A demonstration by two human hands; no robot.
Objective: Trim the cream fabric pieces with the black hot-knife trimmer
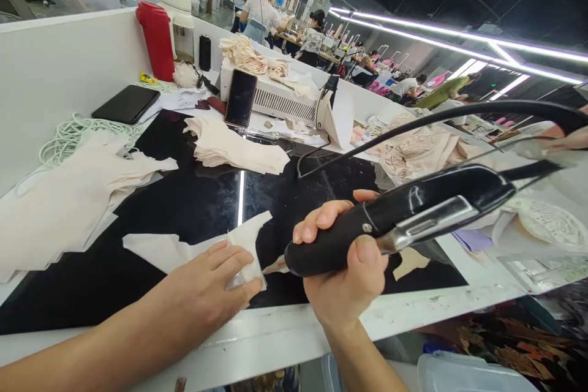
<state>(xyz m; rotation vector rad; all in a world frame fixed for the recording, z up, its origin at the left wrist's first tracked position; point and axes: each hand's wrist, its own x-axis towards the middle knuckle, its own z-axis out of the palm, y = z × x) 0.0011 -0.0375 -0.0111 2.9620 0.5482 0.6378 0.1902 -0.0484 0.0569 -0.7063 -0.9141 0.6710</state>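
Note:
My left hand [209, 285] lies flat, fingers spread, pressing a cream fabric piece [184, 248] onto the black glass worktop [184, 196]. My right hand [342, 263] grips the black handle of a corded cutting tool [413, 214]. Its metal tip touches the fabric's edge just right of my left fingertips. The tool's black cable [413, 125] arcs up to the right. A small cream offcut [410, 262] lies on the glass behind the tool.
Cream fabric stacks lie at left [59, 196], centre back [234, 147] and right [413, 150]. A phone [240, 98] leans on a white machine [275, 98]. A red bottle [157, 40], tablet [126, 104] and white cord [78, 135] are far left. People work behind.

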